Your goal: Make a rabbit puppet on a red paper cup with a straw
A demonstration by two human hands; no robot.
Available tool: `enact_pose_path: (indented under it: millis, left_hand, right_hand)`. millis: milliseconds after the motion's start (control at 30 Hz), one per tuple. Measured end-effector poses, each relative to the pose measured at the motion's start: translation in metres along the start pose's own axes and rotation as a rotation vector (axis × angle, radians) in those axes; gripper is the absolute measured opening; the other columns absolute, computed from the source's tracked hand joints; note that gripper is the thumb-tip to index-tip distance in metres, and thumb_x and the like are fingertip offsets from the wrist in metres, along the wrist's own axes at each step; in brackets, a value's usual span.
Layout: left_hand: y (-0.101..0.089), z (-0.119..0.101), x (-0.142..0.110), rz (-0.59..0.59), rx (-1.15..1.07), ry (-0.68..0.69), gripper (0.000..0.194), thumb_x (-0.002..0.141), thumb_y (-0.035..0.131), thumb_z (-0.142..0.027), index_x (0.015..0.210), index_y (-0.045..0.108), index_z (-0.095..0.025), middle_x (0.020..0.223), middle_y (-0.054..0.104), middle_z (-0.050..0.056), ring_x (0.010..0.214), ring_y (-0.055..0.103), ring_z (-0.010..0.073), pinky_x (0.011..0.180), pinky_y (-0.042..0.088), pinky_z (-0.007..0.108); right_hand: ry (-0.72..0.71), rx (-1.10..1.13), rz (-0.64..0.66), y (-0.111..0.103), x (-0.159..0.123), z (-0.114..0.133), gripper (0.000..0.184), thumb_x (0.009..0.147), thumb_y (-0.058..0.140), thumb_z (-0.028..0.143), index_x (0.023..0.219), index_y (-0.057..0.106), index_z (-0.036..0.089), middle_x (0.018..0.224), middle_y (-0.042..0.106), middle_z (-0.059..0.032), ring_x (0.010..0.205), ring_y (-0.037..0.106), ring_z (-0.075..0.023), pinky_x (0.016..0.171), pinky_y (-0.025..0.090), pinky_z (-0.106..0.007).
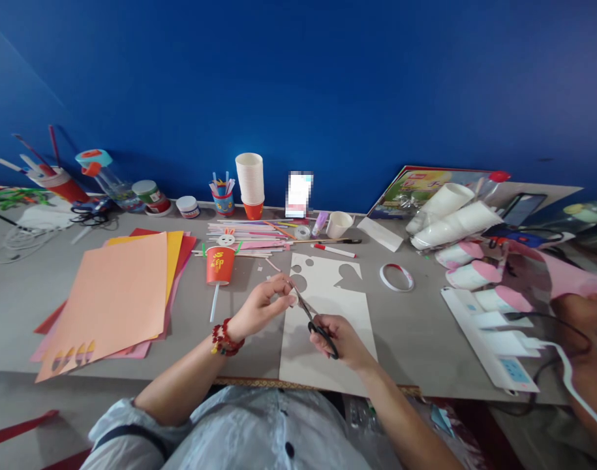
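Observation:
My left hand (261, 305), with red beads at the wrist, pinches a small white paper piece (293, 298) between thumb and fingers. In my right hand (346, 341) are black-handled scissors (305, 305), their blades angled up and left against the piece; the exact cut is too small to make out. Beneath both hands lies a white paper sheet (350, 316) with round and heart-shaped holes near its far end. Left of it, a red paper cup (220, 266) carries a white rabbit face (226, 239), green side strips and a straw (214, 303).
Coloured paper sheets (117, 287) are stacked at left. Straws and sticks (249, 235), a red marker (333, 250) and a tape roll (397, 277) lie around the sheet. Stacked cups (250, 179) and a lit phone (299, 194) stand behind. A power strip (491, 343) and another person's arm (584, 326) are at right.

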State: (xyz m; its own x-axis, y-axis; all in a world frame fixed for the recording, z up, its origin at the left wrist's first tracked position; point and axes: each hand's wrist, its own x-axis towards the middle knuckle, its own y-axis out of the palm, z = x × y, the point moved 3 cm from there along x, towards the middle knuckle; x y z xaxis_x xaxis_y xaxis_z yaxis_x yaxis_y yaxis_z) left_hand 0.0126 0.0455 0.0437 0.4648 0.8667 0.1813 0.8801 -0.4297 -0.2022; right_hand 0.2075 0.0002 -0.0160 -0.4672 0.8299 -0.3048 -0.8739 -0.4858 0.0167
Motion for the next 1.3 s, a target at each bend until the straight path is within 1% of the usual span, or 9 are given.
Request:
enact_pose_path:
  millis: [267,433,600,733,933,1100,1300]
  left_hand:
    - [-0.0012,-0.0038,0.0002,-0.030,-0.007,0.041,0.028,0.095,0.053,-0.036,0.076,0.058,-0.016,0.094,0.059,0.006,0.091,0.056,0.0179,0.086,0.041,0.028]
    - [-0.0005,-0.0039,0.0010,-0.045,-0.002,0.042,0.028,0.095,0.053,-0.038,0.078,0.057,-0.016,0.093,0.059,0.006,0.088,0.055,0.0171,0.084,0.041,0.028]
    - [0.0007,-0.0032,0.0005,-0.062,0.001,0.042,0.029,0.095,0.053,-0.039,0.078,0.057,-0.016,0.090,0.058,0.005,0.085,0.054,0.0165,0.082,0.040,0.027]
    - [0.0005,-0.0035,0.0005,-0.069,-0.003,0.048,0.029,0.095,0.053,-0.038,0.078,0.057,-0.016,0.088,0.057,0.004,0.083,0.053,0.0159,0.081,0.041,0.027]
    - [-0.0012,-0.0042,0.0002,-0.080,-0.025,0.046,0.025,0.095,0.054,-0.033,0.077,0.056,-0.016,0.085,0.056,0.003,0.082,0.053,0.0152,0.081,0.040,0.026]
    - [-0.0020,-0.0053,0.0005,-0.089,-0.036,0.047,0.023,0.095,0.055,-0.030,0.077,0.057,-0.016,0.085,0.057,0.003,0.083,0.053,0.0154,0.081,0.040,0.026]
    - [-0.0011,-0.0051,0.0007,-0.093,-0.036,0.050,0.024,0.095,0.054,-0.030,0.076,0.056,-0.016,0.084,0.057,0.002,0.081,0.053,0.0153,0.078,0.039,0.027]
  right_hand:
    - [-0.030,-0.044,-0.028,-0.0020,-0.0029,0.0015,0.050,0.075,0.070,0.061,0.062,0.042,0.021,0.045,0.037,0.0089,0.040,0.031,-0.0054,0.040,0.022,-0.020]
    - [-0.073,-0.048,-0.022,0.0015,-0.0030,0.0030,0.052,0.077,0.065,0.066,0.063,0.043,0.020,0.047,0.042,0.0071,0.041,0.033,-0.0056,0.041,0.024,-0.020]
    - [-0.089,-0.028,-0.022,0.0061,-0.0024,0.0054,0.055,0.076,0.063,0.070,0.062,0.043,0.021,0.047,0.042,0.0066,0.040,0.036,-0.0063,0.041,0.024,-0.021]
    - [-0.098,-0.054,-0.032,0.0046,-0.0023,0.0058,0.054,0.077,0.063,0.069,0.062,0.043,0.021,0.046,0.041,0.0068,0.040,0.035,-0.0061,0.041,0.023,-0.021]
    - [-0.087,-0.087,-0.050,-0.0007,-0.0042,0.0035,0.051,0.078,0.065,0.064,0.062,0.043,0.021,0.047,0.039,0.0072,0.042,0.031,-0.0061,0.041,0.022,-0.021]
    - [-0.080,-0.096,-0.056,-0.0018,-0.0053,0.0035,0.051,0.077,0.067,0.063,0.062,0.041,0.021,0.047,0.038,0.0072,0.042,0.031,-0.0062,0.041,0.022,-0.021]
    - [-0.088,-0.024,-0.038,0.0043,-0.0046,0.0060,0.054,0.075,0.065,0.069,0.062,0.042,0.021,0.046,0.040,0.0072,0.039,0.034,-0.0061,0.040,0.023,-0.021]
